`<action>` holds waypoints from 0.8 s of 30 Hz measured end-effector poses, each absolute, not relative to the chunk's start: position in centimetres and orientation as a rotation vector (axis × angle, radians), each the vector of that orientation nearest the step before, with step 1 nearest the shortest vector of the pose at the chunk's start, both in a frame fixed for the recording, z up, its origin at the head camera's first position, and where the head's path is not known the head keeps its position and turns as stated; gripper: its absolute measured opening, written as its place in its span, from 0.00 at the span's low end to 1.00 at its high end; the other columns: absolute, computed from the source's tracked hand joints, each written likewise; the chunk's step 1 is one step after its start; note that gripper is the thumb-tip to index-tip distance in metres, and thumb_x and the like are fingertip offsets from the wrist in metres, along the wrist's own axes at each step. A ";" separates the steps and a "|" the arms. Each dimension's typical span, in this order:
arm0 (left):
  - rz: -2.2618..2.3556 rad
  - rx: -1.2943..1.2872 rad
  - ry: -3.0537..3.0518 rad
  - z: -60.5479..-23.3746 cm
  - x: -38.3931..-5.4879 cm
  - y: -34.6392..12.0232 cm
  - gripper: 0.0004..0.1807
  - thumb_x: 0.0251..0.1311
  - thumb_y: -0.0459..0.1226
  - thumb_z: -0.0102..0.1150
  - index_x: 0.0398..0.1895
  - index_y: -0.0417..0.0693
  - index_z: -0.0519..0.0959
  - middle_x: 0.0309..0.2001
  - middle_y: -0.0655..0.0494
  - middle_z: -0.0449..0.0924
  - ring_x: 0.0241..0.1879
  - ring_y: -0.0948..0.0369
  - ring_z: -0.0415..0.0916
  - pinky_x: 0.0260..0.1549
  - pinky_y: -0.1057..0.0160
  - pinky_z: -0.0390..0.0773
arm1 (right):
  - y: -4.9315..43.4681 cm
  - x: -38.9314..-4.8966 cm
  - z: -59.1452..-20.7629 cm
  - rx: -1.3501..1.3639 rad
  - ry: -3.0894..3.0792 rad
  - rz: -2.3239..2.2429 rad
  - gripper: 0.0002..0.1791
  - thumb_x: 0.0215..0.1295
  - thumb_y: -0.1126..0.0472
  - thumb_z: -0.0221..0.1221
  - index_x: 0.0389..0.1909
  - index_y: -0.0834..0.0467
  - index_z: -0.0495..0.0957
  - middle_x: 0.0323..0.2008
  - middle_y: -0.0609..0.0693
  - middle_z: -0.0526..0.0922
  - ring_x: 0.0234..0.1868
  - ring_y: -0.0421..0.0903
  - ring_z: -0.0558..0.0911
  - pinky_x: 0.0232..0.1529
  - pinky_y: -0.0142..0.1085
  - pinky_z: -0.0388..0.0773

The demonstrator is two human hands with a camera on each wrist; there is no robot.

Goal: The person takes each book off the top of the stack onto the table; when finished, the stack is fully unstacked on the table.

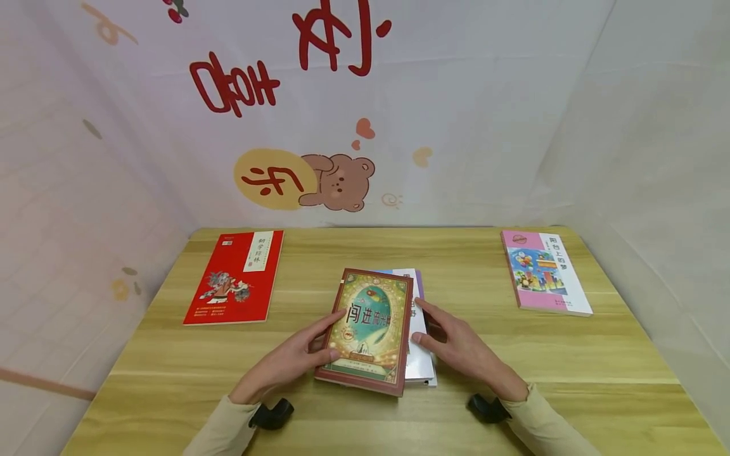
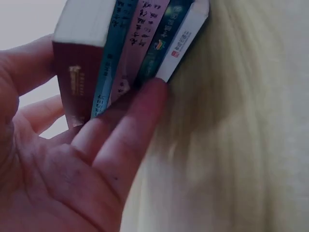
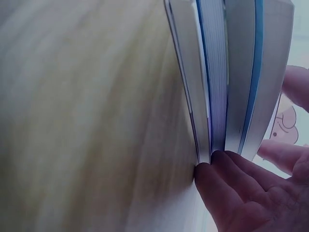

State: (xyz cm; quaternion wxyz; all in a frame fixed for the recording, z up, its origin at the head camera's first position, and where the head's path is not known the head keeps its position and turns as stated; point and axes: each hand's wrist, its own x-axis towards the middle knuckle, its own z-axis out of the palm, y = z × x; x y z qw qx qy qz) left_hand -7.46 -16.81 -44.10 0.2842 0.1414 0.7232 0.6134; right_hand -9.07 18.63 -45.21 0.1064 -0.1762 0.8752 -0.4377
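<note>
We see the left hand loosely spread, thumb on the top book, fingers along the stack's spines. The right hand, relaxed and unclenched, touches the opposite page edges. Between them we find the stack of books, mid-table, its top one askew over a white book. Farther out on the table, we spot a red book left and a pink-and-white book right.
</note>
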 end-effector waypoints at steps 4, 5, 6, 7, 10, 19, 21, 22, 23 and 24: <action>1.684 0.352 1.878 -44.2 -7.1 -17.4 0.41 0.72 0.39 0.63 0.84 0.61 0.55 0.78 0.35 0.54 0.61 0.49 0.79 0.56 0.57 0.82 | 18.6 -9.1 -45.2 -0.517 2.566 -1.291 0.45 0.72 0.41 0.63 0.82 0.55 0.57 0.75 0.62 0.67 0.70 0.58 0.74 0.66 0.50 0.74; 1.693 0.348 1.872 -44.2 -7.0 -17.6 0.41 0.72 0.39 0.63 0.84 0.60 0.55 0.78 0.34 0.54 0.60 0.49 0.80 0.55 0.57 0.82 | 18.6 -9.1 -45.2 -0.519 2.561 -1.296 0.45 0.72 0.41 0.63 0.82 0.56 0.57 0.75 0.62 0.67 0.70 0.58 0.74 0.66 0.50 0.74; 1.701 0.346 1.870 -44.3 -6.9 -17.8 0.41 0.72 0.38 0.63 0.84 0.59 0.56 0.77 0.34 0.55 0.58 0.49 0.81 0.54 0.58 0.83 | 18.6 -9.1 -45.2 -0.522 2.561 -1.296 0.46 0.72 0.42 0.63 0.82 0.56 0.57 0.75 0.62 0.67 0.70 0.58 0.74 0.66 0.50 0.73; 1.711 0.353 1.870 -44.3 -6.8 -18.1 0.41 0.72 0.38 0.63 0.84 0.57 0.56 0.77 0.33 0.56 0.58 0.49 0.82 0.53 0.57 0.84 | 18.7 -9.1 -45.2 -0.525 2.556 -1.299 0.46 0.72 0.42 0.63 0.82 0.56 0.56 0.75 0.62 0.67 0.70 0.58 0.74 0.67 0.50 0.73; 1.759 0.364 1.846 -44.4 -6.6 -18.7 0.40 0.72 0.36 0.62 0.83 0.54 0.56 0.74 0.32 0.61 0.55 0.49 0.83 0.52 0.57 0.84 | 18.7 -9.2 -45.2 -0.528 2.559 -1.290 0.46 0.72 0.41 0.63 0.82 0.56 0.56 0.75 0.62 0.67 0.70 0.58 0.73 0.67 0.50 0.73; 1.954 0.356 1.750 -45.1 -5.9 -20.1 0.38 0.73 0.30 0.58 0.83 0.47 0.56 0.83 0.42 0.41 0.68 0.64 0.70 0.61 0.60 0.77 | 18.8 -9.2 -45.2 -0.509 2.572 -1.249 0.46 0.72 0.41 0.63 0.82 0.55 0.56 0.75 0.62 0.67 0.70 0.59 0.74 0.67 0.52 0.73; 1.981 0.340 1.757 -45.0 -5.7 -20.4 0.38 0.73 0.30 0.57 0.83 0.46 0.56 0.83 0.44 0.40 0.70 0.68 0.65 0.63 0.62 0.75 | 18.7 -9.2 -45.3 -0.509 2.569 -1.249 0.46 0.72 0.41 0.63 0.82 0.55 0.56 0.75 0.62 0.67 0.70 0.58 0.74 0.67 0.52 0.73; 1.994 0.331 1.760 -44.9 -5.6 -20.6 0.38 0.73 0.30 0.57 0.83 0.46 0.56 0.83 0.44 0.39 0.70 0.69 0.65 0.63 0.63 0.75 | 18.7 -9.2 -45.3 -0.508 2.568 -1.249 0.46 0.72 0.41 0.63 0.82 0.55 0.56 0.75 0.62 0.67 0.70 0.58 0.74 0.67 0.52 0.73; 2.006 0.321 1.765 -44.9 -5.6 -20.7 0.38 0.73 0.30 0.57 0.83 0.47 0.56 0.83 0.44 0.39 0.70 0.70 0.64 0.63 0.63 0.75 | 18.6 -9.2 -45.3 -0.505 2.566 -1.250 0.46 0.72 0.41 0.63 0.82 0.55 0.56 0.75 0.62 0.67 0.70 0.59 0.73 0.67 0.52 0.73; 2.019 0.315 1.772 -44.8 -5.5 -20.9 0.38 0.72 0.29 0.57 0.83 0.46 0.56 0.83 0.44 0.39 0.71 0.72 0.63 0.64 0.65 0.74 | 18.6 -9.2 -45.3 -0.502 2.564 -1.251 0.46 0.72 0.40 0.63 0.82 0.55 0.56 0.75 0.62 0.67 0.71 0.59 0.73 0.67 0.52 0.73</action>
